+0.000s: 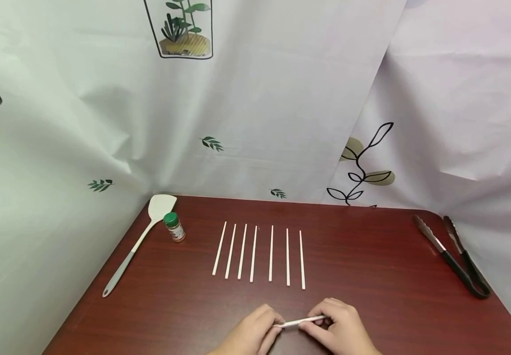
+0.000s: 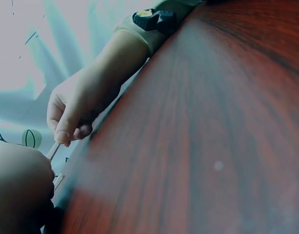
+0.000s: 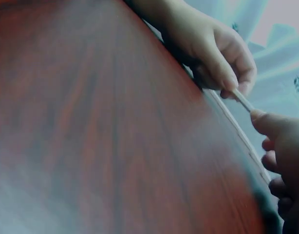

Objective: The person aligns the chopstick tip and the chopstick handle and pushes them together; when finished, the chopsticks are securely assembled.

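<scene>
Both hands come together at the front of the table, holding one white chopstick (image 1: 292,323) crosswise between them. My left hand (image 1: 255,329) pinches its left part between thumb and fingers. The right hand (image 1: 339,325) grips it toward the other end, with the thumb below and fingers curled over. A short length of chopstick (image 3: 243,101) shows between the two hands in the right wrist view. Its far ends are partly hidden by the fingers. Beyond the hands, several more white chopsticks (image 1: 271,254) lie side by side in a spaced row, pointing away.
A white-headed spatula (image 1: 139,241) with a grey handle lies along the left edge. Beside its head stands a green-capped spice jar (image 1: 174,228). Black-handled tongs (image 1: 455,261) lie spread at the right edge. A printed white curtain (image 1: 255,108) surrounds the dark red table (image 1: 371,256).
</scene>
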A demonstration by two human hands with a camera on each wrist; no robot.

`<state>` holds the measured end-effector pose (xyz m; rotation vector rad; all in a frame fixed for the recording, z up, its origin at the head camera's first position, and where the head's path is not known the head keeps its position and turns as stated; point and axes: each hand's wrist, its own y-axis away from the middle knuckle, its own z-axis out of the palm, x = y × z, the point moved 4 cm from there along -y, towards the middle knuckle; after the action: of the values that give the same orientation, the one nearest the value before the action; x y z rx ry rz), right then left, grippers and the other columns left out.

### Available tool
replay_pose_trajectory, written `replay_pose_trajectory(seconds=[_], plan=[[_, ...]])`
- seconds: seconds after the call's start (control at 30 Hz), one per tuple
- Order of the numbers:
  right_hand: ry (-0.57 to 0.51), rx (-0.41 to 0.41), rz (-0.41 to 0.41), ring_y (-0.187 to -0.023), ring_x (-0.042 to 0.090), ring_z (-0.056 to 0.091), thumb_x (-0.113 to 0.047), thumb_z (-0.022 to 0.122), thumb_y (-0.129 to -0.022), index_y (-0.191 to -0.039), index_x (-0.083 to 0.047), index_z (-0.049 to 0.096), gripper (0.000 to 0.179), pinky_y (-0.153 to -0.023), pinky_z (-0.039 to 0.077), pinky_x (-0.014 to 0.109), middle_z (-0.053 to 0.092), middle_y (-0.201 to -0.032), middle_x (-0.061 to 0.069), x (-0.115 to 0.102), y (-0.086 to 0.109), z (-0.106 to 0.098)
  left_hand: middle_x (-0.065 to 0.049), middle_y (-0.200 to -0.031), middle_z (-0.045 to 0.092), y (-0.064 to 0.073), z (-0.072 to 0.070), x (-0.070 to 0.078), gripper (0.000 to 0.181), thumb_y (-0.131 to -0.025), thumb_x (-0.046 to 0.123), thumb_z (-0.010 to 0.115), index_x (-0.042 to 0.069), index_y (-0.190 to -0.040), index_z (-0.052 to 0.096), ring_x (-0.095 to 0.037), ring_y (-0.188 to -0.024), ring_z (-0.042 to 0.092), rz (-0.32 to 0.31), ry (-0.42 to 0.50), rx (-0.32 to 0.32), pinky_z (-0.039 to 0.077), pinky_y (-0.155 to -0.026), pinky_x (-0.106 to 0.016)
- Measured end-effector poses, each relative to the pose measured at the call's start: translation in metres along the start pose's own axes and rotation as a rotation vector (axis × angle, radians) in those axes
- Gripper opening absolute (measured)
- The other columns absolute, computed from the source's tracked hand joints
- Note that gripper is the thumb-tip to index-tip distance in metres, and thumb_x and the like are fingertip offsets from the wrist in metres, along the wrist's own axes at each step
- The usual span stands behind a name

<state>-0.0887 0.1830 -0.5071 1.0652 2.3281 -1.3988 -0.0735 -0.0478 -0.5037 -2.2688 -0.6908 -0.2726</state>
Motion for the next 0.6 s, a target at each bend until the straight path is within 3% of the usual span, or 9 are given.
replay_pose_trajectory(seconds=[0.1, 0.2, 0.3, 0.47, 0.6], plan=[[-0.123, -0.042, 0.14, -0.064, -0.002, 0.056, -0.015, 0.099, -0.073, -0.085, -0.033, 0.07, 0.036, -0.056, 0.046, 0.015, 0.063, -0.077, -0.018, 0.005, -0.002, -0.005, 0.009, -0.104, 0.063, 0.0, 0.001, 0.0, 0.01, -0.108, 0.013, 0.062, 0.016, -0.117, 0.065, 0.001, -0.094, 0.059, -0.006, 0.008, -0.022, 0.047, -0.087, -0.01], [-0.281, -0.093, 0.33, -0.059, -0.001, 0.055, -0.007, 0.096, -0.076, -0.084, -0.026, 0.07, 0.033, -0.05, 0.048, 0.021, 0.065, -0.074, -0.013, 0.014, -0.003, -0.012, 0.01, -0.103, 0.063, -0.001, 0.002, 0.001, 0.018, -0.107, 0.012, 0.064, 0.018, -0.124, 0.065, 0.004, -0.09, 0.057, 0.005, 0.043, -0.06, 0.046, -0.084, -0.008], [-0.433, -0.137, 0.483, -0.057, -0.002, 0.052, 0.0, 0.092, -0.078, -0.086, -0.016, 0.07, 0.028, -0.047, 0.046, 0.021, 0.065, -0.071, -0.009, 0.024, -0.006, -0.019, 0.011, -0.103, 0.064, -0.001, 0.004, 0.001, 0.021, -0.108, 0.012, 0.063, 0.021, -0.126, 0.065, 0.008, -0.089, 0.056, 0.062, 0.071, -0.079, 0.044, -0.082, -0.006], [-0.603, -0.18, 0.556, -0.069, 0.003, 0.064, 0.006, 0.083, -0.086, -0.097, 0.002, 0.066, 0.02, -0.059, 0.055, 0.023, 0.071, -0.083, -0.001, 0.033, -0.009, -0.023, 0.014, -0.105, 0.066, -0.002, 0.004, 0.003, 0.015, -0.107, 0.014, 0.064, 0.022, -0.118, 0.069, 0.009, -0.097, 0.058, 0.146, 0.086, -0.106, 0.046, -0.087, -0.007], [-0.631, -0.15, 0.586, -0.082, 0.011, 0.073, 0.006, 0.078, -0.091, -0.113, 0.01, 0.063, 0.027, -0.07, 0.06, 0.028, 0.076, -0.095, 0.007, 0.033, -0.01, -0.02, 0.012, -0.112, 0.07, -0.003, 0.004, 0.003, 0.016, -0.105, 0.015, 0.067, 0.02, -0.119, 0.071, 0.005, -0.105, 0.062, 0.199, 0.06, -0.153, 0.046, -0.096, -0.011]])
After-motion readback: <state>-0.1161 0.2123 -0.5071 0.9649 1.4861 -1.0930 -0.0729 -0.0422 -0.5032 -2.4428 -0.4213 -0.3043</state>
